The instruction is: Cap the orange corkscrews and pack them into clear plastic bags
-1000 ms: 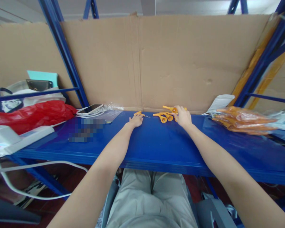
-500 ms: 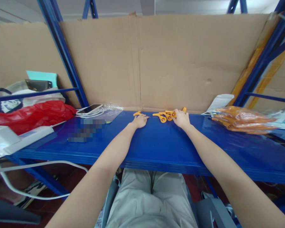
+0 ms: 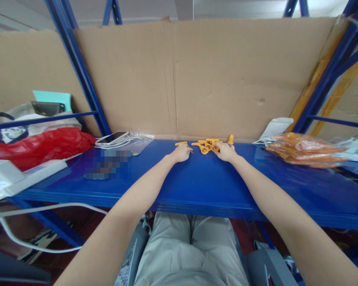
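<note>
Several small orange plastic pieces [image 3: 204, 149], each with a round hollow cup at one end and a thin stem, lie in a row near the back of the blue shelf. My right hand [image 3: 226, 151] is closed at the row's right end, its fingers on an orange cupped piece [image 3: 215, 148]. My left hand [image 3: 181, 153] lies left of the row with its fingers curled. Just behind it, another orange piece [image 3: 181, 143] sticks out; its cup end is hidden. One orange piece [image 3: 230, 139] stands upright behind my right hand.
Orange pieces in a clear plastic bag [image 3: 304, 149] lie at the right. A phone [image 3: 116, 137] with a white cable, a red bag [image 3: 44, 145] and a white power strip [image 3: 35, 176] occupy the left. Cardboard [image 3: 214, 79] walls off the back.
My left hand has slid right and its fingers have curled; the orange piece by it has shifted right too. My right hand has come slightly nearer to me, uncovering more of the upright piece.
</note>
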The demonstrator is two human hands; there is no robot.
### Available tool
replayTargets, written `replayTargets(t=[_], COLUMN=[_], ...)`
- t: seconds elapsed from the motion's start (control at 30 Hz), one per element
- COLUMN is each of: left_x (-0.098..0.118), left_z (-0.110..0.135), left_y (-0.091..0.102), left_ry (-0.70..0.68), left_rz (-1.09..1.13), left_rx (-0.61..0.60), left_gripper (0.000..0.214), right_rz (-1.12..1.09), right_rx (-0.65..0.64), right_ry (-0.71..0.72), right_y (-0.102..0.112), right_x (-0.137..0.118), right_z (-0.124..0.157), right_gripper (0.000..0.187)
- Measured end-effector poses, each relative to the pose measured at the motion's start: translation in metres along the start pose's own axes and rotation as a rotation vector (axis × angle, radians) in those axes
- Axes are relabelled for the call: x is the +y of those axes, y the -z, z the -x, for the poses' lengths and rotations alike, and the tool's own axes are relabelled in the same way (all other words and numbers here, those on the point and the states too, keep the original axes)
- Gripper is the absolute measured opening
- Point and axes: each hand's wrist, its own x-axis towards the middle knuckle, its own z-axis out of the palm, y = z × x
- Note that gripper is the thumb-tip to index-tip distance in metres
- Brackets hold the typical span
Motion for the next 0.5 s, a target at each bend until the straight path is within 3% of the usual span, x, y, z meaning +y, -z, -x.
replayTargets(t=[0.3,0.5], left_x=[0.012,0.002], left_z=[0.002,0.008], left_y=[0.005,0.007], left_ry=[-0.081,0.125], left_rz=[0.101,0.026], left_rx=[0.045,0.045], left_gripper=[0.045,0.053], right_rz=[-0.029,-0.047], right_rx=[-0.023,-0.039], right_ry=[0.077,0.085], right_y=[-0.002,-0.002], right_x=[-0.004,-0.01], right_z=[0.001,0.002], right_gripper=[0.05,0.052])
